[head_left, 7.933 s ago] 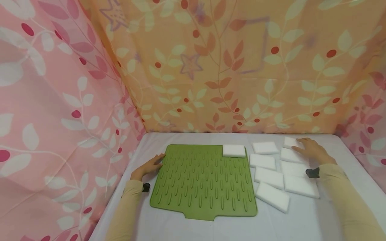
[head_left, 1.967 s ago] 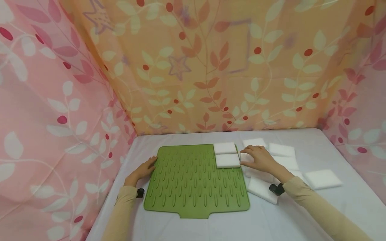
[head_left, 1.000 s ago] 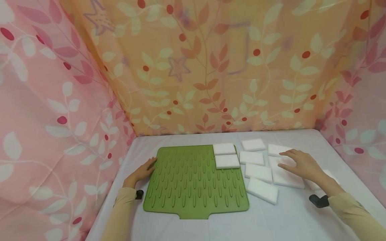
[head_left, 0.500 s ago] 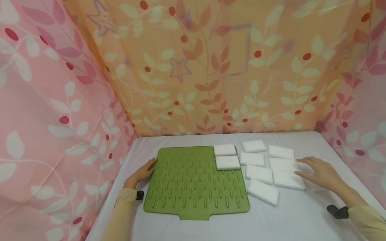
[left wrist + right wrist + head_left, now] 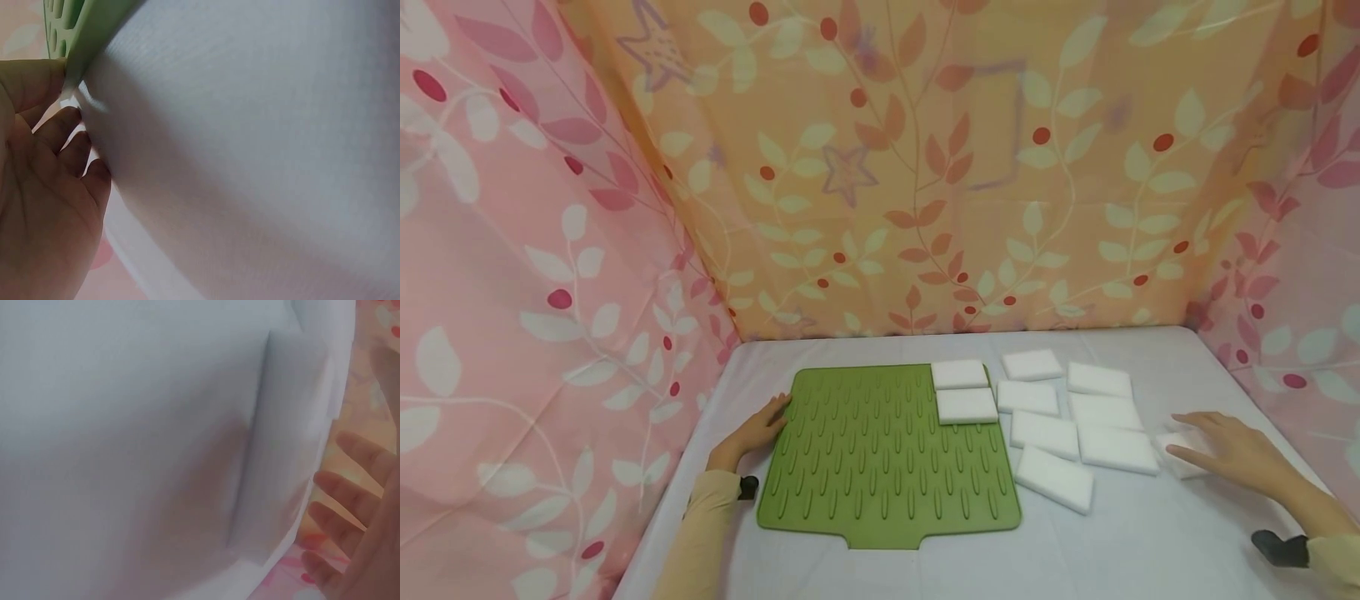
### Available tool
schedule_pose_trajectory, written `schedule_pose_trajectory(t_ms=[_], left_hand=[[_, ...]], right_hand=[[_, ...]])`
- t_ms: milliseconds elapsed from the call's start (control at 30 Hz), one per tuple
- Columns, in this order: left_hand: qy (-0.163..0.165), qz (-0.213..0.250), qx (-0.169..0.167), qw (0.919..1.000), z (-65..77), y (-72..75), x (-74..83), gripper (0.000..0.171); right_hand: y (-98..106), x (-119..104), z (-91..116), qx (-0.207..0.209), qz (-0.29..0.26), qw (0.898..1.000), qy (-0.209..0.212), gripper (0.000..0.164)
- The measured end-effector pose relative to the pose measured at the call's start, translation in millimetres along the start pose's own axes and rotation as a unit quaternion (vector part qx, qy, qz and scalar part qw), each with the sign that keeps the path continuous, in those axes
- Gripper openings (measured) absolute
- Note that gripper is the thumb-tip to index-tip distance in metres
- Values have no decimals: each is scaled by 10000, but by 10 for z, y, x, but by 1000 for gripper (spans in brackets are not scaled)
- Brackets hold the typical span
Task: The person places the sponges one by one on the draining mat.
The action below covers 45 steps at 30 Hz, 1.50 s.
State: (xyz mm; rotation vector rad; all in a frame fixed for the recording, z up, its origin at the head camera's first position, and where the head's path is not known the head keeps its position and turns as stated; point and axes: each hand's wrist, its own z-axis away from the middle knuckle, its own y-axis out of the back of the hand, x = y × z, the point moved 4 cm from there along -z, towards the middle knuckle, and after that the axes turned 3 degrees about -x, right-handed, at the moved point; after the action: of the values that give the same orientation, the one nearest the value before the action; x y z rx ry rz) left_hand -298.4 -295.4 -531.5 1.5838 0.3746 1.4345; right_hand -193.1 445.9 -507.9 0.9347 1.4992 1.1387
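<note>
A green ridged mat (image 5: 887, 467) lies flat, with two white sponge blocks (image 5: 967, 405) one in front of the other at its back right corner. At the mat's left edge rests my left hand (image 5: 751, 433); the left wrist view shows its thumb (image 5: 34, 81) touching the rim and its other fingers loosely bent. My right hand (image 5: 1240, 454) is at the far right, fingers spread over a separate white sponge block (image 5: 1180, 467), which it partly hides. The right wrist view has that block (image 5: 281, 444) beside the fingers (image 5: 350, 494), with a gap between.
Several more white sponge blocks (image 5: 1045, 433) lie in two rough columns right of the mat. All stand on a white-covered table (image 5: 1075, 558). Floral cloth (image 5: 925, 208) hangs behind and at both sides.
Since the oldest frame, a second sponge block has come onto the mat and one lies apart at right. My right hand has moved from beside the mat to that block. The left hand stays.
</note>
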Motion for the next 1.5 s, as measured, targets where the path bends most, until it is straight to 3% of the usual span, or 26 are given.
schedule_pose_trajectory(t_ms=[133,367,600,967,1267,1500], left_hand=[[-1,-17,-4,10000,3,-3,3,53],[49,94,-39,9999,5,-9,-6,53],[10,15,-43,10000,-4,-19,-24,53],[36,11,-30,10000,9,-1,-4,53],[57,-2,-53,10000,8,7,6,53],[17,1,-51,10000,-1,7,7,53]], right_hand=[[-26,92,61,-204,-124,9997,-23,65],[-58,206,127,-132,-286,9995,44,70],[-99,296,144,-449,-451,9979,-89,79],[18,388,160,426,-471,9976,291,76],[213,265,100,-4,-460,9988,-183,84],[303,104,22,150,-564,9983,87,78]])
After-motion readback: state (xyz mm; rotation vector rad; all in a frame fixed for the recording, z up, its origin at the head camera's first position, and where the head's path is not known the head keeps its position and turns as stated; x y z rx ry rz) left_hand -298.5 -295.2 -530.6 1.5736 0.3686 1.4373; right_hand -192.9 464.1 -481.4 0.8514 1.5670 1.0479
